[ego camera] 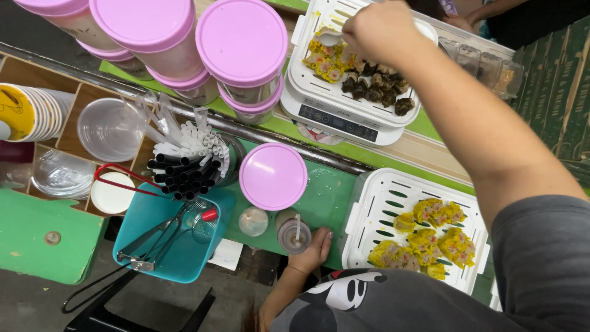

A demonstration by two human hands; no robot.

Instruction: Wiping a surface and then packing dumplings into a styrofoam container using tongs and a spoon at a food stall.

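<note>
Right hand [381, 27]: clenched on white spoon [329, 38] over yellow dumplings [326, 61] in white steamer tray [301, 74]; scoop gently
Left hand [314, 249]: resting released on green counter edge [326, 203]

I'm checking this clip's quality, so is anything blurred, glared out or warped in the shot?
Head view: the right hand over the far steamer tray is slightly motion-blurred; soft glare sits on the pink lids; wide-angle distortion bends the counter edge; the left hand and near dumplings look sharp, evenly lit.

Grey short-sleeved shirt [541, 258] with black-and-white cartoon print.
</note>
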